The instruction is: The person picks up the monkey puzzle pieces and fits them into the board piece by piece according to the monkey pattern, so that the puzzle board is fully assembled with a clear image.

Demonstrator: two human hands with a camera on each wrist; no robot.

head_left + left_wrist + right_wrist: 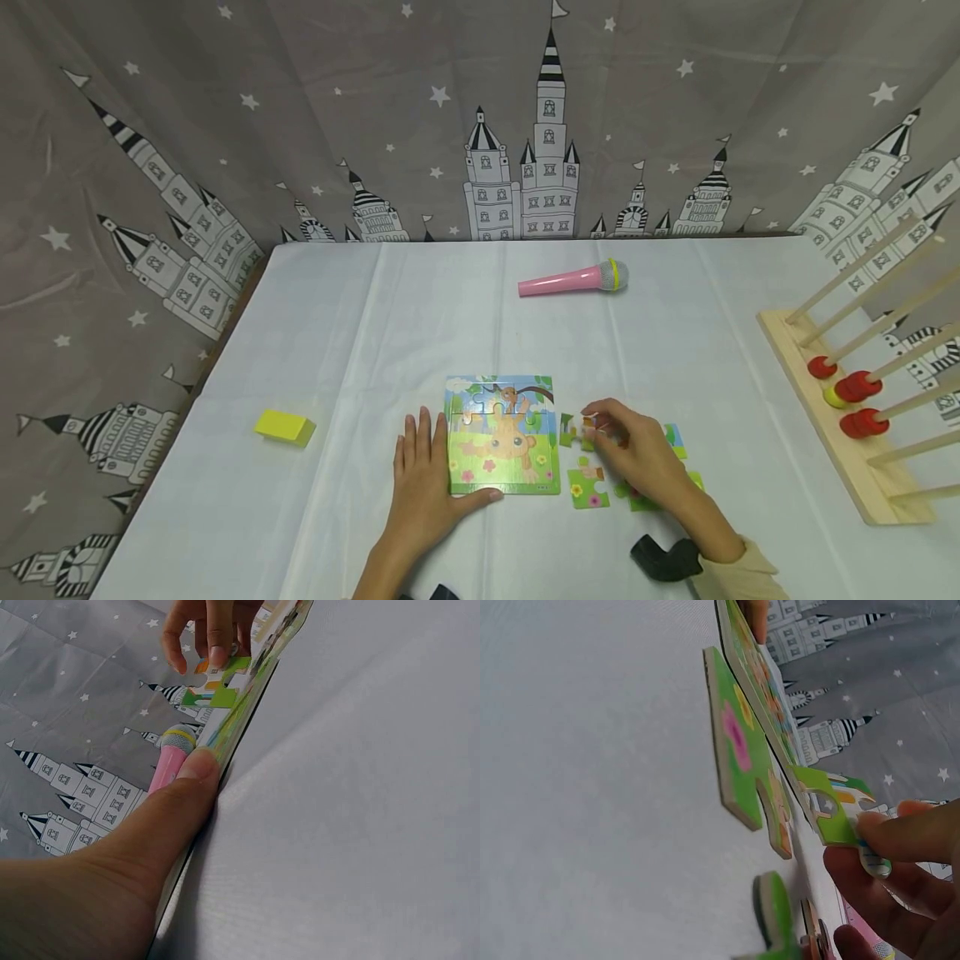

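Note:
A square puzzle board (502,454) with a cartoon animal picture lies on the white table, jigsaw outlines showing in its upper part. Along its left side stretch the straight fingers of my left hand (423,483), while the thumb rests at the bottom edge. Just right of the board, my right hand (637,450) pinches a green, white and orange puzzle piece (841,825) between thumb and fingers. In the right wrist view that piece is raised and tilted. A loose green piece with flowers (587,490) lies nearby, and other pieces are partly hidden under my right hand.
A pink toy microphone (562,282) lies toward the back. On the left is a yellow block (285,427). At the right stands a wooden peg rack (825,417) with red and yellow beads. A castle-print grey curtain (337,100) hangs behind the table.

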